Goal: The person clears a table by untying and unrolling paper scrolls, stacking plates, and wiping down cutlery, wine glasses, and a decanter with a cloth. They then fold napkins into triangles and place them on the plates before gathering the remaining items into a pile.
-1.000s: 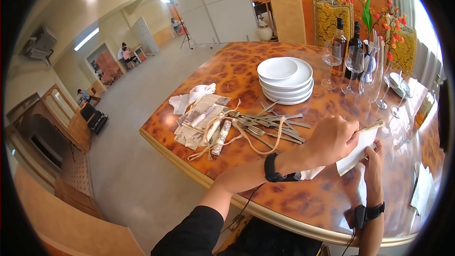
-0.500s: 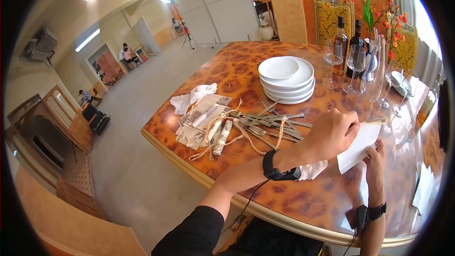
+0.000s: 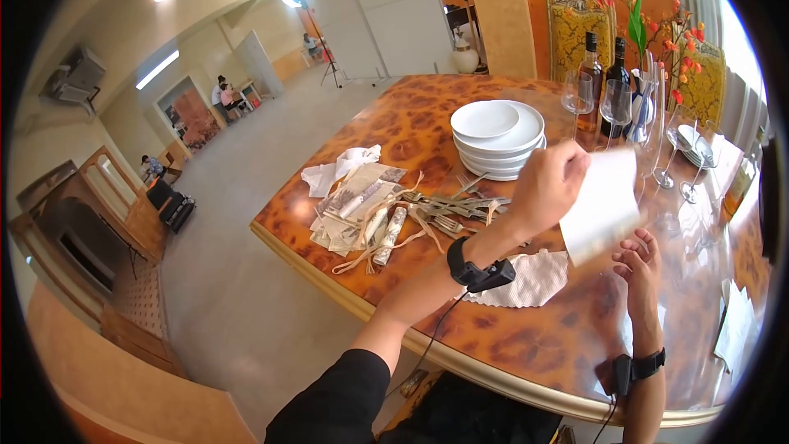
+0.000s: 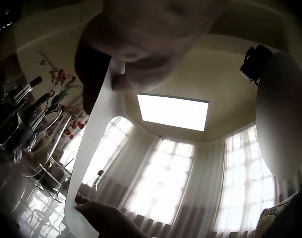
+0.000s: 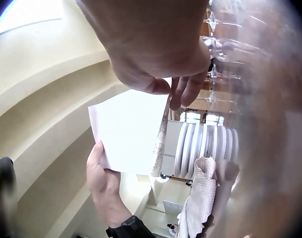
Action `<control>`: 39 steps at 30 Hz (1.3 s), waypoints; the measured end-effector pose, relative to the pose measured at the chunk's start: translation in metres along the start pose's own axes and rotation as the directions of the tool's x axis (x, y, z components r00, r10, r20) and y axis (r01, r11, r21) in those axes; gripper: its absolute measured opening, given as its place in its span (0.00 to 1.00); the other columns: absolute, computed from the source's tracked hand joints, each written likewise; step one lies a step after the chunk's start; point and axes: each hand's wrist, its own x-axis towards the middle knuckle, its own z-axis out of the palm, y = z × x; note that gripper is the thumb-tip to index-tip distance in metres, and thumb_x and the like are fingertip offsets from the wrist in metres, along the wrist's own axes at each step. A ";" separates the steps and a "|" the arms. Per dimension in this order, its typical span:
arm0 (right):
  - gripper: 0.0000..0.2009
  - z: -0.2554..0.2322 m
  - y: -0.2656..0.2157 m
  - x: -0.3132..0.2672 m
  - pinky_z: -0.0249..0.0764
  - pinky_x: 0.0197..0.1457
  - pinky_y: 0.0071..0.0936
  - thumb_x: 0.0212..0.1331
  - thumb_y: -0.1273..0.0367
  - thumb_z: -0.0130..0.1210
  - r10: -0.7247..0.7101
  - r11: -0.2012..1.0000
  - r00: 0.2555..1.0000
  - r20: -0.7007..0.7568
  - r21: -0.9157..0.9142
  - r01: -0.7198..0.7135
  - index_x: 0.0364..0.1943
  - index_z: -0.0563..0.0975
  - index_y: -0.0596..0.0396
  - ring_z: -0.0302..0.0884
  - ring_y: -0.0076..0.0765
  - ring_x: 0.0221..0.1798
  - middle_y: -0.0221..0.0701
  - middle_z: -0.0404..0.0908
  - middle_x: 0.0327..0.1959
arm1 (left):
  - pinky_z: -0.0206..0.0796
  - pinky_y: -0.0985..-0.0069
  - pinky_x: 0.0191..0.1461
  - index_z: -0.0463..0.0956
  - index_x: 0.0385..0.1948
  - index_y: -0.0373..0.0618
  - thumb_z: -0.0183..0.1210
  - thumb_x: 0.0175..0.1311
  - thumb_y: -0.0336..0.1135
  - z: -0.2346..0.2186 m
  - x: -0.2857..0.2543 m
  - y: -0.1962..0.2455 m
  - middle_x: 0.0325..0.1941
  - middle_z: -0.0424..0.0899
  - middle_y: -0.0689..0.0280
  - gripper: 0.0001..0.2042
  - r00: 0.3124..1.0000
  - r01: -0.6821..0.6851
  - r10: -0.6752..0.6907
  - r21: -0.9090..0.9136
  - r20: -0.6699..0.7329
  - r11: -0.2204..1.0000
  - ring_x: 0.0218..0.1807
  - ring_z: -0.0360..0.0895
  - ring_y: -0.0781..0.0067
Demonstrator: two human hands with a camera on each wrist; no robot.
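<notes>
A white sheet of paper point(image 3: 604, 205), its far side printed along the edge in the right wrist view, hangs upright above the table. My left hand point(image 3: 551, 185) pinches it at its left side, and the thumb lies on the white face. My right hand point(image 3: 639, 267) is just below the lower right corner, its fingers loosely bent; in the right wrist view its thumb and fingertips point(image 5: 183, 94) are right at the paper's edge. Below my left wrist lies a crumpled, textured white napkin point(image 3: 532, 279). Forks and knives point(image 3: 452, 218) are spread behind my left forearm.
White plates point(image 3: 497, 136) stand stacked behind the cutlery. Printed papers point(image 3: 362, 189), paper rolls point(image 3: 390, 234) and tan ribbon lie at left. Wine glasses point(image 3: 577, 94), bottles point(image 3: 590, 74) and flowers point(image 3: 637, 25) stand back right. More paper point(image 3: 731, 325) lies at the right edge.
My left hand has moved up and left with the paper, whose white face now shows more widely. My right fingers have come away from its lower edge, and more of the napkin shows.
</notes>
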 end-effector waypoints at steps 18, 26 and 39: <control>0.13 -0.009 0.010 0.008 0.68 0.26 0.17 0.63 0.72 0.48 0.061 0.997 0.996 0.060 -0.047 -0.058 0.51 0.69 0.53 0.78 0.24 0.30 0.27 0.76 0.40 | 0.75 0.77 0.24 0.73 0.46 0.32 0.47 0.69 0.28 -0.269 -0.056 -0.154 0.32 0.85 0.54 0.11 0.869 0.489 -0.442 0.242 -0.223 0.838 0.23 0.82 0.69; 0.12 -0.011 0.010 0.008 0.67 0.25 0.17 0.63 0.71 0.49 0.069 0.996 0.994 0.081 -0.058 -0.065 0.49 0.70 0.54 0.79 0.23 0.30 0.27 0.77 0.39 | 0.68 0.62 0.58 0.72 0.58 0.35 0.52 0.68 0.42 -0.297 -0.097 -0.228 0.50 0.81 0.43 0.23 0.883 0.292 -0.469 0.825 -0.038 0.484 0.51 0.80 0.49; 0.07 -0.005 0.027 0.011 0.73 0.32 0.20 0.62 0.72 0.50 -0.043 0.993 0.985 0.164 -0.102 0.060 0.42 0.76 0.56 0.77 0.21 0.31 0.28 0.80 0.35 | 0.68 0.62 0.59 0.74 0.55 0.42 0.59 0.54 0.38 -0.121 -0.062 -0.141 0.53 0.78 0.53 0.24 0.591 -0.239 -0.451 0.678 0.669 0.695 0.56 0.75 0.51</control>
